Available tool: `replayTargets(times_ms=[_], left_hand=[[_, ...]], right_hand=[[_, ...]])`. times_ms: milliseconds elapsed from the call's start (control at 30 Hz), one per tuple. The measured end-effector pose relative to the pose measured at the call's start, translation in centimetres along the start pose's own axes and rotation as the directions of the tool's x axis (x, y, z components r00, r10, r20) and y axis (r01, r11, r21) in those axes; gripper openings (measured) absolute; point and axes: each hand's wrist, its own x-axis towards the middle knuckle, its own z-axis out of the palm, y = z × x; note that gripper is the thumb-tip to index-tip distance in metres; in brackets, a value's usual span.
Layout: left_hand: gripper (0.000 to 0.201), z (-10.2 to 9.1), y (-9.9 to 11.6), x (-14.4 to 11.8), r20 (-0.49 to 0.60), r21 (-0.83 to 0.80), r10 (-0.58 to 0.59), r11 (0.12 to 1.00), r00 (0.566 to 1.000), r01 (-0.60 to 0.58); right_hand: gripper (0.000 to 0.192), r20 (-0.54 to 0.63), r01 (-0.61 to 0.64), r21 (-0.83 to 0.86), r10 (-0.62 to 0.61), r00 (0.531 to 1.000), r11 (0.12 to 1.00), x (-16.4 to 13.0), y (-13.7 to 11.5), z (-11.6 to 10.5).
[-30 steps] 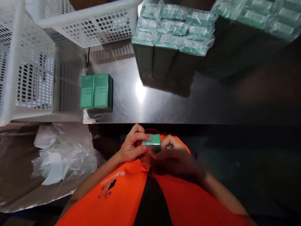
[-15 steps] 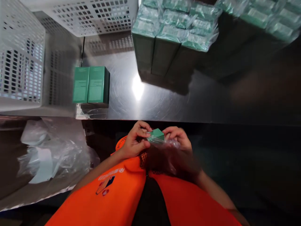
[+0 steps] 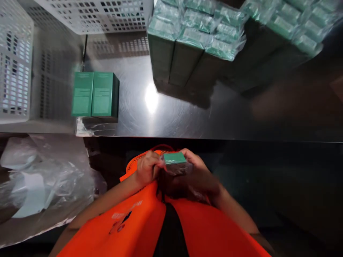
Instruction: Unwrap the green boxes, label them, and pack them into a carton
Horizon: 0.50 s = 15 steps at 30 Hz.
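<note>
Close to my body, below the table edge, a small green box sits inside a clear plastic bag. My left hand is closed on the bag at the box's left side, fingers pinched together. On the right, my right hand grips the box and bag, its thumb side at the upper right corner; shadow hides its lower fingers. Two unwrapped green boxes stand side by side on the steel table at the left.
Several plastic-wrapped green boxes stand grouped at the back of the steel table, with more wrapped boxes at the far right. White perforated baskets occupy the left and back. Loose clear plastic bags lie at the lower left.
The green box has turned so its top edge lies level, and my left hand has shifted from an open pinch to a tighter grip on the bag. The view has swung slightly right.
</note>
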Motion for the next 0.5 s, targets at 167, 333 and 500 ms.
replayTargets(times_ms=[167,333,500], left_hand=[[0.01,-1.0,1.9,1.1,0.22,-0.089,-0.043,0.994,0.974,0.064],[0.038,-1.2,3.7,2.7,0.253,-0.327,-0.518,0.749,0.817,0.576],[0.052,0.3,4.9,2.9,0.416,-0.296,-0.63,0.589,0.656,0.752]], right_hand=[[0.052,0.023,0.131,-0.326,-0.131,0.991,0.936,-0.6,0.1,-0.3],[0.059,0.088,0.188,-0.325,-0.169,0.982,0.927,-0.8,-0.2,0.5],[0.056,0.008,0.2,-0.272,-0.205,0.979,0.941,-1.4,0.4,0.1]])
